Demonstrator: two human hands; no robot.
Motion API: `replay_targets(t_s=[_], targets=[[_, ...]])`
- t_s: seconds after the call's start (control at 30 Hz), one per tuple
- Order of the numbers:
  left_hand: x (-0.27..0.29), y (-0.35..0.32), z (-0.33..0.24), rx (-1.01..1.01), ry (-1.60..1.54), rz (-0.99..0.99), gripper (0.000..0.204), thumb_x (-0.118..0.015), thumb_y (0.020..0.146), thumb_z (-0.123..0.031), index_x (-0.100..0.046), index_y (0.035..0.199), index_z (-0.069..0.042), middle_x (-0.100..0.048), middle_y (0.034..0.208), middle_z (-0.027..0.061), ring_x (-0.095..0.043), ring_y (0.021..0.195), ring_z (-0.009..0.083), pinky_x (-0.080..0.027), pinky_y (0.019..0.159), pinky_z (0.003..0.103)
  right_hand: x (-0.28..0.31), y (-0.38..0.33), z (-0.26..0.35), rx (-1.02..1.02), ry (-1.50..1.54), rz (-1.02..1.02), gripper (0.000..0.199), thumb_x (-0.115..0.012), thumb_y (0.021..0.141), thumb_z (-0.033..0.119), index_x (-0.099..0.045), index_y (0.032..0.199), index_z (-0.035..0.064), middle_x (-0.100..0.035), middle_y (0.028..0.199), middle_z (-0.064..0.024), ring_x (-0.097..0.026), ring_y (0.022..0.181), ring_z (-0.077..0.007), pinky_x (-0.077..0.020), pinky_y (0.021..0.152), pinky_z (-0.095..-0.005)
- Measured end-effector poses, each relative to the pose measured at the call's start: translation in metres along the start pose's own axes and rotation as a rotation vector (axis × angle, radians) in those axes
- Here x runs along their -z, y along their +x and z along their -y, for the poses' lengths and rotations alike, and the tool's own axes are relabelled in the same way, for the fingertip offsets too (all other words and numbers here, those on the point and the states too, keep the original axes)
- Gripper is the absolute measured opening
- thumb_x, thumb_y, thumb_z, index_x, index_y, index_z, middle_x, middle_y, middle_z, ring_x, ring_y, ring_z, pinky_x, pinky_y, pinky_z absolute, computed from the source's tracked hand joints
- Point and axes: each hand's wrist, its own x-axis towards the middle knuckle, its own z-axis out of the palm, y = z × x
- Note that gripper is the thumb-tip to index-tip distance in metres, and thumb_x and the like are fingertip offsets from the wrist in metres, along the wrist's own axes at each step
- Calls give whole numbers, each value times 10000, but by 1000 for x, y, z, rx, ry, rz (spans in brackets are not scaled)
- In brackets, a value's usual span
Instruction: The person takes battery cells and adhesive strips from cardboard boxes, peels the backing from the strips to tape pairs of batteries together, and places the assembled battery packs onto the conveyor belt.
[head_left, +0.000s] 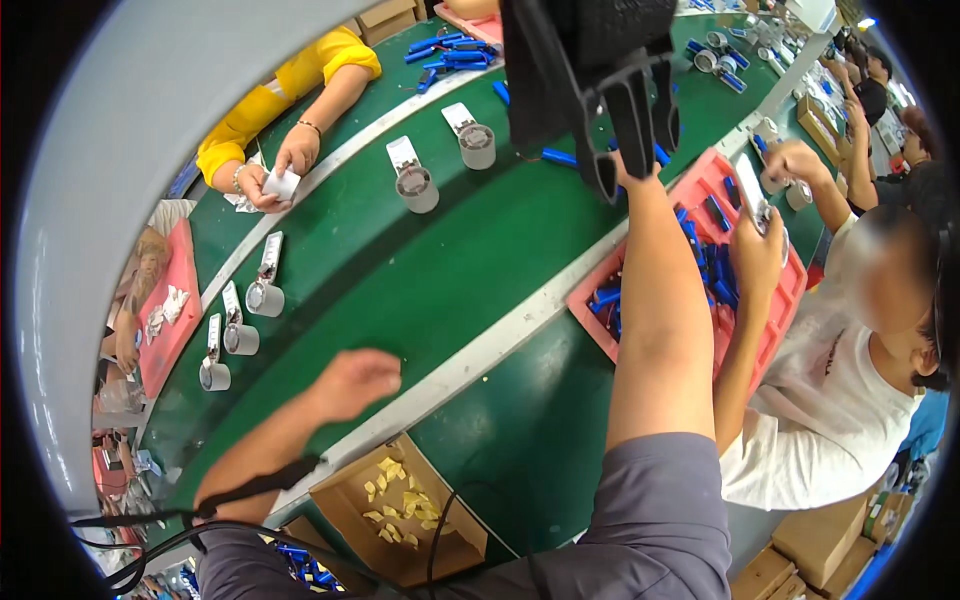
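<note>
My left hand [357, 384] hovers over the green conveyor belt [450, 260] near its near edge, fingers curled and smeared by motion; nothing shows in it. My right arm stretches far forward across the belt's white rail. Most of my right hand [637, 168] is hidden behind a black strap with a buckle [625, 100], so its grip cannot be seen. Close to that hand lie blue cylindrical battery cells [560, 157]. Under my right forearm is a pink tray [590, 290] holding many more blue cells.
White fan-like units with round clear cups [416, 190] stand on the belt, several at left [264, 298]. A cardboard box [345, 490] of yellow pieces sits near me. A co-worker's hands [280, 180] hold a white part across; another person at right holds a white unit [752, 190].
</note>
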Motion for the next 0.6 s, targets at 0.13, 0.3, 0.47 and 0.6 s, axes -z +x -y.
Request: replay_targets(t_s=[0.13,0.3,0.47,0.6], targets=[[3,-19,40,260,-280,-132,139,-615,880,-111,-623,963,0,-645,888,66,-609,767,106,-523,670,266,-4,-14,57,-40,-33,180,792,-739,640,501,-482,1329,208,-396,1393,-124,-347,1287,-359,-342,1012,-500],[-3,-5,43,250,-345,-224,129,-613,881,-135,-621,899,-7,-634,791,52,-607,671,113,-507,583,244,-32,-55,94,29,10,77,389,-561,821,199,-560,1207,150,-419,1331,-169,-476,1170,-387,-435,964,-435],[-13,-3,51,132,-361,-228,112,-610,880,-123,-617,872,-12,-632,767,38,-598,649,100,-494,567,234,-11,-82,99,114,200,285,266,-535,826,157,-605,1077,108,-639,858,-134,-644,704,-304,-536,598,-388],[-18,-15,59,68,-321,-270,86,-622,868,-103,-614,872,-18,-633,771,28,-590,645,90,-483,564,228,-10,-98,114,-108,1125,496,226,-643,711,51,-631,935,81,-568,707,-17,-522,523,-134,-415,409,-284]])
